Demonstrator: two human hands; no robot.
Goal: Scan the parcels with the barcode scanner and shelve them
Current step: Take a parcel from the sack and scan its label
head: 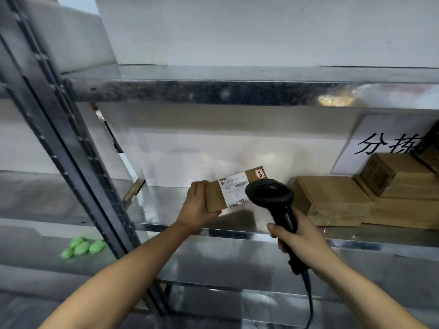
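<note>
We grip the parcel point(231, 191) in our left hand point(198, 205) above the shelf's point(180, 227) front edge. Our right hand point(301, 236) grasps the scanner point(273, 198), aimed at its label point(234, 189). Several boxes point(332, 200) already sit shelved toward the right; this parcel is not yet shelved.

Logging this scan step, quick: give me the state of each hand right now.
Left hand: fingers gripping the labelled cardboard parcel by its left end.
Right hand: fingers wrapped around the black barcode scanner handle.
</note>
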